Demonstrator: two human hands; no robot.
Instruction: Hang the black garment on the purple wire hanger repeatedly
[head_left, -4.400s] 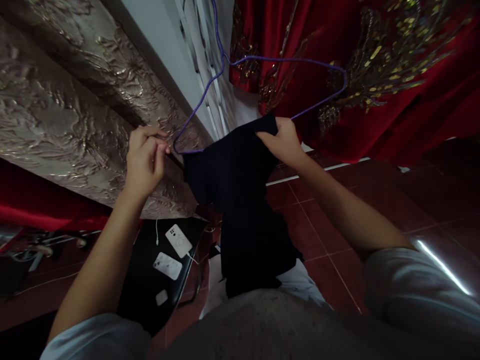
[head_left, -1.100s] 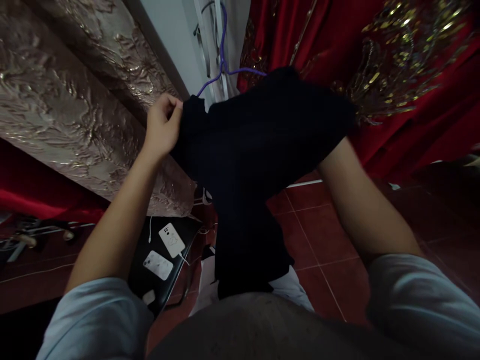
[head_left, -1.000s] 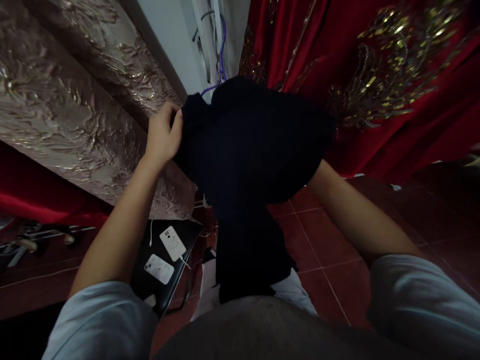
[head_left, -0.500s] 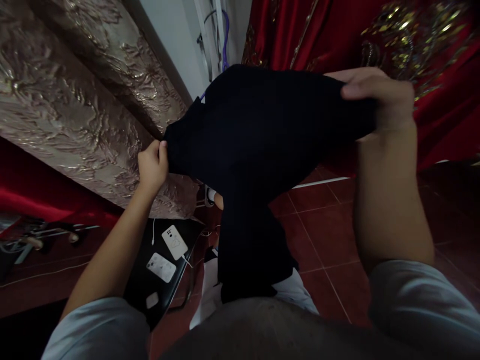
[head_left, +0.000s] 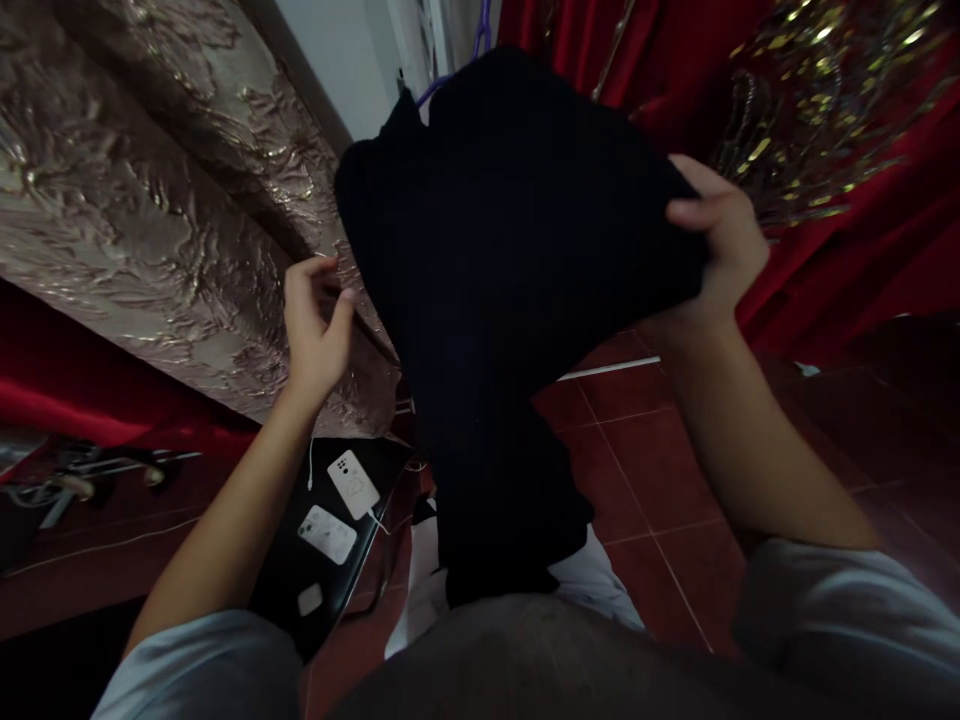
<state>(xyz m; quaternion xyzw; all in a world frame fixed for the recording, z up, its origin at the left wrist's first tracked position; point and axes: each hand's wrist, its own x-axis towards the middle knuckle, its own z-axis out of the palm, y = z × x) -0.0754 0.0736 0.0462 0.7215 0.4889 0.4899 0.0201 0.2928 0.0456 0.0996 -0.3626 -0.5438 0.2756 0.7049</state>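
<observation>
A black garment (head_left: 510, 260) hangs on a purple wire hanger (head_left: 433, 88), of which only the hook and a bit of the left shoulder show at the top. My right hand (head_left: 716, 245) grips the garment's right shoulder, fingers curled over the cloth. Just left of the garment, my left hand (head_left: 315, 320) hovers apart from the cloth, fingers loosely bent with nothing in them. The garment's lower end falls against my lap.
A beige embroidered fabric (head_left: 150, 220) hangs at the left, and a red cloth with gold sequins (head_left: 825, 120) at the right. Two phones (head_left: 341, 505) on a cable lie on a black surface (head_left: 285, 580) below. The floor is red tile (head_left: 645, 470).
My left hand has let go of the garment's left edge and moved slightly away. The garment now sits higher on the hanger, and my right hand has come down to its right shoulder.
</observation>
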